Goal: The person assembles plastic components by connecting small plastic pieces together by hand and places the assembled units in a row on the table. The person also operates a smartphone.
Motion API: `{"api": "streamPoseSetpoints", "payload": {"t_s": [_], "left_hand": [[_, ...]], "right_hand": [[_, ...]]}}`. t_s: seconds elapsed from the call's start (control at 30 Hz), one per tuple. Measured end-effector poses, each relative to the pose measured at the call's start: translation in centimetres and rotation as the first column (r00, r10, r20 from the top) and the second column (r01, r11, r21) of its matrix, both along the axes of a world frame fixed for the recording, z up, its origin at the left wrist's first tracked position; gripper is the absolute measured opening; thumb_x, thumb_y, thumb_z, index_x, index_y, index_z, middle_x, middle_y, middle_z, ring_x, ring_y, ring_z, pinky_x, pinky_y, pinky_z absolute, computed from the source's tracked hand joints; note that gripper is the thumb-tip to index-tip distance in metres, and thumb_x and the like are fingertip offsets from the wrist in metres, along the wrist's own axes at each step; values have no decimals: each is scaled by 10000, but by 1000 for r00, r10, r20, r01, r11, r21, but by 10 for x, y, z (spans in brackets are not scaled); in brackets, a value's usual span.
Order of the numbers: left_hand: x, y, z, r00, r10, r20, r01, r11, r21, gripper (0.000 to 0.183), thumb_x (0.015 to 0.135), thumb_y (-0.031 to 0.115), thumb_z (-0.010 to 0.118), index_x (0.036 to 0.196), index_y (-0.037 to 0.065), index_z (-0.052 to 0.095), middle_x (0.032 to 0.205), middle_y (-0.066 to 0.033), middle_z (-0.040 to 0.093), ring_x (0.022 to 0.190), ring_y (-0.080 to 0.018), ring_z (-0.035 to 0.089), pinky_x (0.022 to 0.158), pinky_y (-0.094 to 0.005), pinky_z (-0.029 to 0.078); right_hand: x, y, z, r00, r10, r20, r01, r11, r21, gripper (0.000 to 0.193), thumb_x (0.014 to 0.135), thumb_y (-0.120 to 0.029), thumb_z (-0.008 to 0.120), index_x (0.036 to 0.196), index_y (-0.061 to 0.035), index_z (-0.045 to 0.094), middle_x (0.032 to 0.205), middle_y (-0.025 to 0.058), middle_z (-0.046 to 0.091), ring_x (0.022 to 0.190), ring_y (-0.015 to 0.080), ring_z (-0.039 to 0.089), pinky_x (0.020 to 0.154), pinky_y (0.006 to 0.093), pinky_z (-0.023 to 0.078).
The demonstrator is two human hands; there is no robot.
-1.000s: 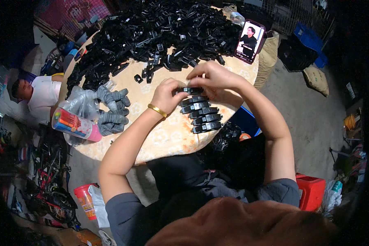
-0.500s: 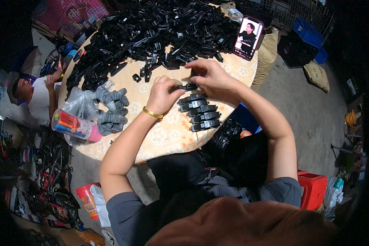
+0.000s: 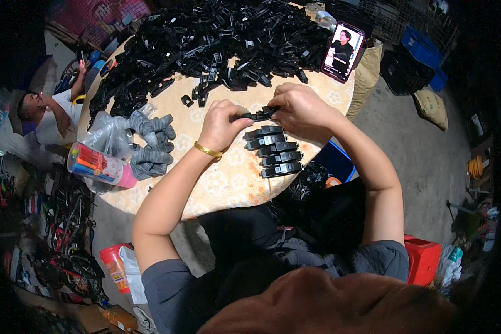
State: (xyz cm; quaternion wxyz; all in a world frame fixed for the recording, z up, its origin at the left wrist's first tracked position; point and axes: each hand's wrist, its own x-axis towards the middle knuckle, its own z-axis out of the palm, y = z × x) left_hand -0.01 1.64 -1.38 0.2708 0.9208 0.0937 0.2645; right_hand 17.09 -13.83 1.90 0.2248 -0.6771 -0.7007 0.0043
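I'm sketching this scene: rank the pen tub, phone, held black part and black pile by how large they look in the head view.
1. Black pile, by far
2. Phone and pen tub: too alike to rank
3. Held black part, partly hidden

The head view looks steeply down from above and behind the fingers [image 3: 284, 99], facing forward over them; it sits near, both forearms [image 3: 175, 181] showing; its fisheye spread reaches the table [image 3: 206, 189] beneath the fingers and floor [image 3: 414, 172] beyond.
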Motion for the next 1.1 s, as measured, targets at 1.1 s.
{"api": "streamPoseSetpoints", "payload": {"t_s": [1.1], "left_hand": [[8,4,-5,987,-99,127,118,982,-150,137,818,111,620,883,-3,660,797,-105,592,712,-203,577,651,-289,460]], "right_hand": [[-1,181,-3,743,-51,667,-51,990,132,144,746,-160,558,835,-131,667,859,-10,619,931,200,534,721,339,461]]}}
